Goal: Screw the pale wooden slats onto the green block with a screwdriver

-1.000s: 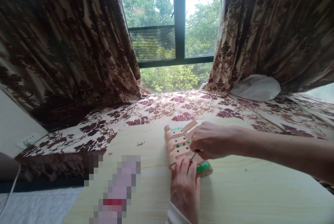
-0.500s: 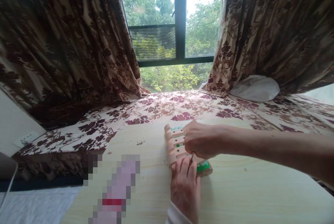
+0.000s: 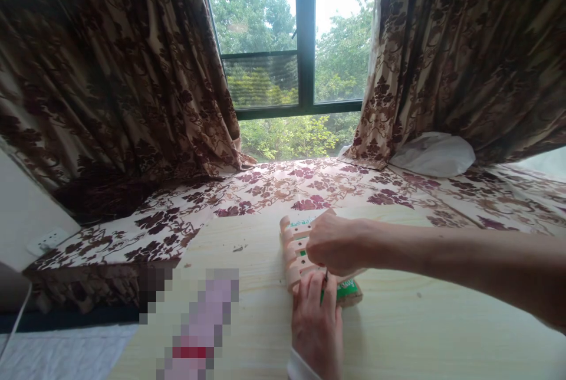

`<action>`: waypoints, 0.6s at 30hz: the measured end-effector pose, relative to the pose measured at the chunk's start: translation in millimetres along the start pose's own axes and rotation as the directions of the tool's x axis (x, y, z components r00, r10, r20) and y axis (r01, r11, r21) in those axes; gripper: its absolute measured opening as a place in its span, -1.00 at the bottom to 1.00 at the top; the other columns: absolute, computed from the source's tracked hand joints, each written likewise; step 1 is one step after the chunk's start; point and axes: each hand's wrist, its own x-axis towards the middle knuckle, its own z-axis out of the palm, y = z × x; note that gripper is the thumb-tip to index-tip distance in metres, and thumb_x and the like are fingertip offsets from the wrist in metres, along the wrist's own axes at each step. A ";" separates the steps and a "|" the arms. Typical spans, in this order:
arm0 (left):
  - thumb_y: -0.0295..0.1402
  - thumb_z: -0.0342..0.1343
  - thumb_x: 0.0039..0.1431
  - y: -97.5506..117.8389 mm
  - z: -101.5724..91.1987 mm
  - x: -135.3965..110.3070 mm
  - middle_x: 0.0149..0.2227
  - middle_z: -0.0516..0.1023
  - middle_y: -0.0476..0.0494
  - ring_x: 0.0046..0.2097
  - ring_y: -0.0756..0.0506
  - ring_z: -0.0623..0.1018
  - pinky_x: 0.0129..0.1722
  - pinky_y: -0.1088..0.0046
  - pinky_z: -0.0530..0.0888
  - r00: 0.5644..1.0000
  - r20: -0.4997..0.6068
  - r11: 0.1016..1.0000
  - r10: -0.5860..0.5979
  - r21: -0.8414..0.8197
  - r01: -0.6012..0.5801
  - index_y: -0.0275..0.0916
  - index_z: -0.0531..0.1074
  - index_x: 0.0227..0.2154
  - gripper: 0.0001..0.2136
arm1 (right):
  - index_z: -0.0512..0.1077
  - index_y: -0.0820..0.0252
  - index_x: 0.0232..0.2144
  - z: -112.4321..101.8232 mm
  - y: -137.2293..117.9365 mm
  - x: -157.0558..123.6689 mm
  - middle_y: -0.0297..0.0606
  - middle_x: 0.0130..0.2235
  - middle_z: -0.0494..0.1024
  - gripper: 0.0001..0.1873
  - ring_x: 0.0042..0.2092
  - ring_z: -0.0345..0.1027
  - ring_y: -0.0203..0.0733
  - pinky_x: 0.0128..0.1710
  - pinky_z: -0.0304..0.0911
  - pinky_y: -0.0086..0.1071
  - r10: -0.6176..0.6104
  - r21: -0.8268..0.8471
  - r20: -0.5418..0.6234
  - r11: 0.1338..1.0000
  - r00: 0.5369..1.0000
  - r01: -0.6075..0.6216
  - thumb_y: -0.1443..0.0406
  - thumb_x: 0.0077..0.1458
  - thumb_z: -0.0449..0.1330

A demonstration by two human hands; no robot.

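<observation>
A pale wooden slatted piece [image 3: 292, 271] with rounded ends and small dark holes lies on a green-and-white packet [image 3: 347, 292]. My left hand [image 3: 316, 321] reaches from the near side, its fingers bent over the piece's near end, pressing on it. Just above, my right hand [image 3: 333, 244] is closed in a fist and covers the right part of the slats. A short bit of thin dark metal shaft [image 3: 326, 275] shows between the fist and my left fingertips. Whatever else the fist encloses is hidden.
The pieces rest on a light wood-grain tabletop [image 3: 247, 309]. Small dark scraps [image 3: 240, 248] lie left of the slats. A blurred-out pinkish object [image 3: 206, 315] is at the front left. Behind are a floral-covered ledge [image 3: 305, 182], a white bag [image 3: 435, 154] and curtains [image 3: 168, 73].
The whole view has shifted slightly, with everything sitting a little lower. My right fist has turned a little and moved slightly left. My left hand keeps its place on the wooden piece.
</observation>
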 end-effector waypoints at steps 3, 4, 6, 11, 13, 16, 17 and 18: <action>-0.67 -0.01 -0.19 2.3 10.4 -4.7 -0.10 0.42 -0.14 -0.03 -0.20 0.37 -0.11 0.12 0.43 0.996 -0.082 0.999 -0.043 0.001 0.043 -0.19 0.37 -0.14 -0.52 | 0.52 0.25 -0.48 0.7 3.6 3.7 -0.15 -0.50 0.51 -0.83 -0.46 0.37 -0.12 -0.53 0.11 -0.36 0.010 0.033 0.020 0.999 1.000 -0.011 0.35 -0.16 0.13; -0.68 -0.02 -0.19 2.9 14.1 -6.4 -0.10 0.42 -0.13 -0.03 -0.20 0.37 -0.10 0.12 0.42 0.993 -0.102 0.998 -0.055 -0.006 0.055 -0.19 0.37 -0.14 -0.52 | 0.52 0.24 -0.47 1.3 5.0 4.6 -0.16 -0.49 0.51 -0.82 -0.46 0.37 -0.14 -0.54 0.10 -0.37 0.011 0.043 0.022 0.999 1.000 -0.012 0.32 -0.16 0.14; -0.70 -0.05 -0.20 3.4 20.4 -9.6 -0.11 0.42 -0.11 -0.02 -0.19 0.35 -0.07 0.12 0.39 0.989 -0.123 0.996 -0.082 -0.036 0.078 -0.18 0.37 -0.15 -0.51 | 0.52 0.23 -0.44 2.5 6.8 5.2 -0.17 -0.47 0.52 -0.81 -0.45 0.37 -0.14 -0.55 0.09 -0.38 0.017 0.049 0.016 0.999 1.000 -0.018 0.29 -0.15 0.15; -0.69 -0.07 -0.20 3.1 26.6 -12.2 -0.08 0.41 -0.09 0.00 -0.19 0.33 -0.05 0.12 0.34 0.984 -0.128 0.990 -0.122 -0.086 0.112 -0.15 0.35 -0.14 -0.49 | 0.50 0.29 -0.45 2.3 2.0 -0.7 -0.11 -0.47 0.52 -0.84 -0.41 0.38 -0.11 -0.52 0.10 -0.38 0.029 0.013 -0.034 1.000 0.999 -0.028 0.37 -0.15 0.15; -0.68 -0.07 -0.20 3.1 26.3 -11.8 -0.08 0.40 -0.08 0.01 -0.19 0.32 -0.04 0.11 0.32 0.983 -0.126 0.988 -0.131 -0.095 0.120 -0.14 0.36 -0.14 -0.49 | 0.48 0.33 -0.48 1.8 -1.4 -3.3 -0.09 -0.49 0.50 -0.87 -0.41 0.38 -0.11 -0.51 0.11 -0.36 0.026 -0.008 -0.055 1.000 0.998 -0.027 0.43 -0.15 0.14; -0.69 -0.06 -0.20 3.0 24.9 -11.0 -0.09 0.40 -0.07 0.01 -0.18 0.32 0.00 0.11 0.30 0.982 -0.130 0.987 -0.138 -0.101 0.125 -0.13 0.36 -0.14 -0.49 | 0.45 0.33 -0.53 2.2 -4.6 -3.8 -0.11 -0.52 0.48 -0.90 -0.44 0.37 -0.14 -0.49 0.11 -0.36 0.011 -0.023 -0.069 1.000 0.998 -0.013 0.44 -0.11 0.12; -0.69 -0.05 -0.20 2.9 24.4 -10.9 -0.09 0.40 -0.07 0.01 -0.18 0.33 0.00 0.11 0.29 0.983 -0.129 0.988 -0.132 -0.098 0.120 -0.13 0.36 -0.13 -0.48 | 0.44 0.33 -0.53 2.5 -5.0 -3.2 -0.12 -0.52 0.48 -0.91 -0.44 0.37 -0.15 -0.49 0.11 -0.36 0.007 -0.025 -0.069 1.000 0.998 -0.008 0.44 -0.10 0.12; -0.69 -0.04 -0.21 2.7 23.9 -10.7 -0.08 0.40 -0.07 0.01 -0.18 0.33 0.00 0.11 0.29 0.984 -0.127 0.989 -0.124 -0.094 0.112 -0.13 0.36 -0.13 -0.48 | 0.44 0.33 -0.54 2.8 -5.2 -2.3 -0.12 -0.52 0.48 -0.91 -0.44 0.36 -0.15 -0.49 0.11 -0.36 0.005 -0.028 -0.064 1.000 0.998 -0.007 0.44 -0.10 0.13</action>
